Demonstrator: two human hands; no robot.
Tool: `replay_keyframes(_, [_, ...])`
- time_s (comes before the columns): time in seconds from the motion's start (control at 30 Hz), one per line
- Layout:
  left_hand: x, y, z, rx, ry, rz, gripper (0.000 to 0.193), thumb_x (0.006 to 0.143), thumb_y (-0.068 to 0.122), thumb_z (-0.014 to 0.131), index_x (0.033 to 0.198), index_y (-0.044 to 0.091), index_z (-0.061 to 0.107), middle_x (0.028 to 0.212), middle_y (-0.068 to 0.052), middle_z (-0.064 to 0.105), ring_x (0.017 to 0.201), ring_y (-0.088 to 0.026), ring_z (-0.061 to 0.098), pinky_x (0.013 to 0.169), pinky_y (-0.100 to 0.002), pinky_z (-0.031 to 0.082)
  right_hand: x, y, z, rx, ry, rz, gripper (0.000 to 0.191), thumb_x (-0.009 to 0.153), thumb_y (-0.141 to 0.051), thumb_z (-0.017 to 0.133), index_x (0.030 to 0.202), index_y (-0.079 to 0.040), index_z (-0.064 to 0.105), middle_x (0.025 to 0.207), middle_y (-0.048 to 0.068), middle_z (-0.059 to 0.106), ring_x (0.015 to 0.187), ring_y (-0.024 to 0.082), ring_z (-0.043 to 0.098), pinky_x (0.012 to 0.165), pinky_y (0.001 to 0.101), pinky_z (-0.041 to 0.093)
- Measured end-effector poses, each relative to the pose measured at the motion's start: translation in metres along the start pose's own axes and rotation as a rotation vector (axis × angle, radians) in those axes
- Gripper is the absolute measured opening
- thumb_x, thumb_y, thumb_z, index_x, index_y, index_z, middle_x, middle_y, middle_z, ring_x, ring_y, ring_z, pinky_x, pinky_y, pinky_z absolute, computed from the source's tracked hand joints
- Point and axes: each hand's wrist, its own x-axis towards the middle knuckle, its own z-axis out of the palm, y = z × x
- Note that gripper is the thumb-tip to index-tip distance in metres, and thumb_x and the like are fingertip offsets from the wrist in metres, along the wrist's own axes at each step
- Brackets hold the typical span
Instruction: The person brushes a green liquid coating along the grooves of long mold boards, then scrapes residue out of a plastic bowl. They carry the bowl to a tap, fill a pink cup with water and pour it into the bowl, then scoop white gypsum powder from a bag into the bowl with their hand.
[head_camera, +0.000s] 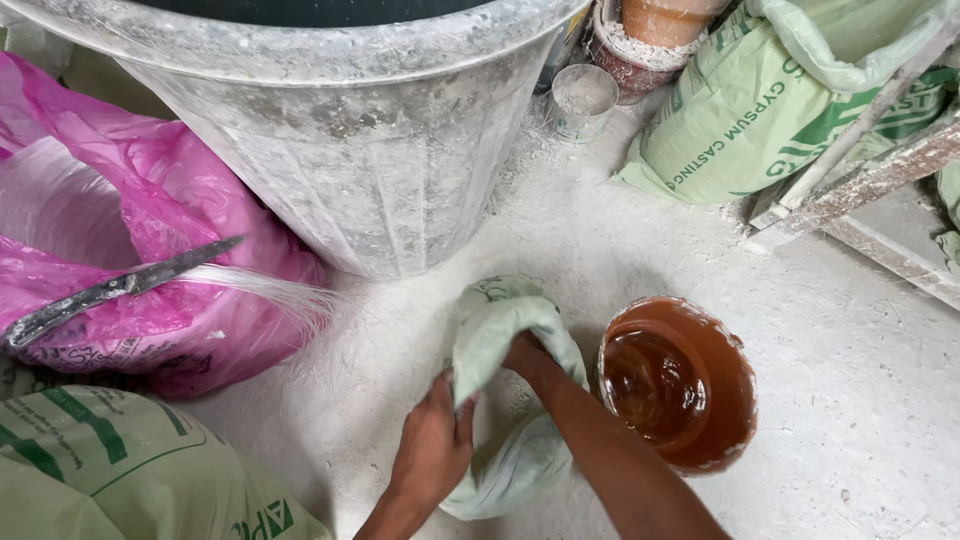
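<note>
Two hands work my pale green sack (500, 330) on the dusty floor (850, 400), beside the orange bucket (735, 400): left hand (432, 450) grips its crumpled edge, right hand (528, 358) is buried inside, grip unseen.

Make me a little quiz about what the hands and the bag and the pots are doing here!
1. True or false: the right hand is reaching inside the pale green bag.
2. What does the left hand grip: A) the scissors, B) the bag's edge, C) the orange bowl?
3. Which side of the bag, as seen in the picture, is the orange bowl with brown liquid on?

Key: 1 true. 2 B. 3 The right side, close beside it.
</note>
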Motion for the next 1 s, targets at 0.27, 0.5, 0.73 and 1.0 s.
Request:
replay_keyframes(0.27, [0.013,-0.008,-0.009,-0.072,0.085,0.015,0.046,0.094,0.018,0.061,0.133,-0.005,0.053,0.099,-0.032,0.071,0.096,-0.048,0.07,0.081,-0.05,0.056,-0.044,-0.021,0.021,0.315,0.317,-0.213,0.056,0.083,-0.037,0.073,0.129,-0.006,0.068,0.132,0.019,0.066,0.127,0.036,0.058,0.108,0.0449,0.044])
replay_keyframes(0.5, [0.011,-0.003,-0.012,-0.054,0.17,-0.023,0.042,0.097,0.021,0.057,0.131,-0.003,0.054,0.095,-0.031,0.072,0.09,-0.048,0.071,0.079,-0.052,0.054,-0.081,-0.031,0.052,0.727,-0.329,-0.309,0.056,0.097,-0.045,0.058,0.137,-0.004,0.059,0.135,0.012,0.063,0.128,0.031,0.058,0.111,0.0403,0.041])
replay_keyframes(0.73, [0.002,0.012,-0.01,0.058,0.133,-0.068,0.05,0.096,0.026,0.058,0.136,-0.003,0.048,0.098,-0.031,0.072,0.09,-0.049,0.072,0.081,-0.053,0.056,-0.087,0.005,0.076,1.547,-0.645,0.045,0.043,0.104,-0.037,0.055,0.129,-0.004,0.067,0.128,0.008,0.068,0.114,0.022,0.062,0.107,0.0352,0.045])
replay_keyframes(1.0, [-0.005,0.03,-0.01,0.339,0.289,0.105,0.064,0.096,0.033,0.057,0.147,-0.003,0.04,0.143,-0.03,0.048,0.125,-0.047,0.053,0.099,-0.056,0.043,-0.115,0.011,0.039,1.373,-0.168,-0.111,0.042,0.101,-0.033,0.055,0.13,-0.004,0.066,0.126,0.01,0.069,0.111,0.021,0.062,0.102,0.0354,0.046])
